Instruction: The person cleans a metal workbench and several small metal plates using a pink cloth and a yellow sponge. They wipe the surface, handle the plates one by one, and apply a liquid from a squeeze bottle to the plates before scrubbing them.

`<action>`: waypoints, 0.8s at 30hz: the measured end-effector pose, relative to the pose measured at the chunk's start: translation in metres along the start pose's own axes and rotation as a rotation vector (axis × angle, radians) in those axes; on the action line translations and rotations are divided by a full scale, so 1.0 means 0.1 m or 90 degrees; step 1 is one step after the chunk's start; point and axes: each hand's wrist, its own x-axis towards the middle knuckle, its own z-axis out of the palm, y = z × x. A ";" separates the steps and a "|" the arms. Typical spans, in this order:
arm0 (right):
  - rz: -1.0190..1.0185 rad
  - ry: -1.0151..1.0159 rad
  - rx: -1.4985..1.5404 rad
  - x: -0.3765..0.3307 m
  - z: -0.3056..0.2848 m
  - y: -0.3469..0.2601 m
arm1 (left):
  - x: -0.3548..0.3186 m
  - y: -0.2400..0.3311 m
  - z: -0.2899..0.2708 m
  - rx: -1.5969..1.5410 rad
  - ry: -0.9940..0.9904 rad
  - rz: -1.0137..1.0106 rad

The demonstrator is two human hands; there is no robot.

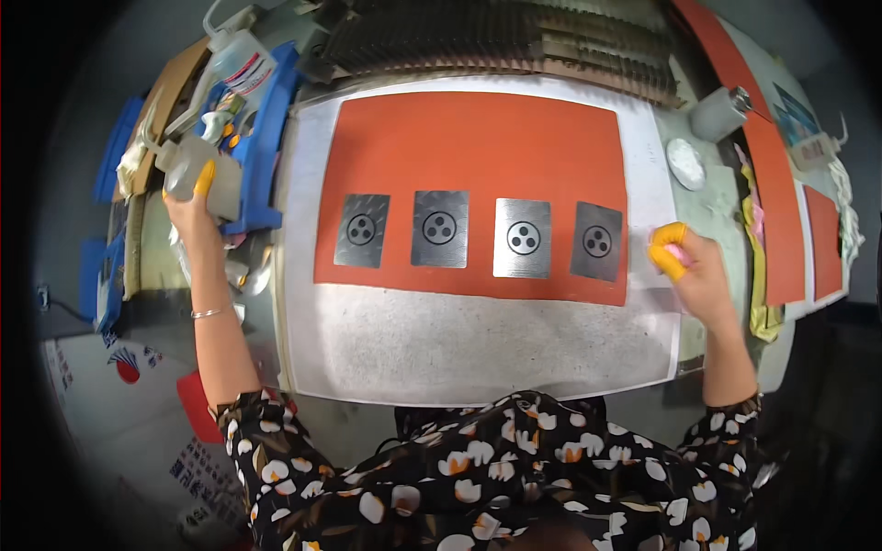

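Note:
My left hand (pixel 191 208), with yellow finger cots on its fingertips, is wrapped round a translucent squeeze bottle (pixel 191 158) with a bent spout, at the left of the table. My right hand (pixel 691 266), also wearing yellow finger cots, is closed on a small pink thing (pixel 679 253), mostly hidden by the fingers, so I cannot tell its kind. Between my hands lies an orange mat (pixel 478 138). On it several grey metal plates form a row, each with a black ring and three dots, among them a brighter one (pixel 522 262) right of the middle.
A blue bin (pixel 265 156) stands beside my left hand, with another squeeze bottle (pixel 241 64) behind it. Slotted racks (pixel 441 41) line the back. To the right are a metal-topped dispenser bottle (pixel 717 117), a white round pad (pixel 685 163) and a yellow cloth (pixel 761 294).

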 end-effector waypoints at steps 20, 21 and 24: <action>0.131 -0.016 0.356 0.01 0.52 -0.12 | -1.78 1.91 0.22 -1.039 -0.833 -0.185; 0.136 -0.011 0.357 -0.03 0.53 -0.10 | -1.82 1.99 0.28 -1.068 -0.849 -0.176; 0.176 0.019 0.370 -0.17 0.54 0.01 | -1.93 2.22 0.41 -1.129 -0.861 -0.169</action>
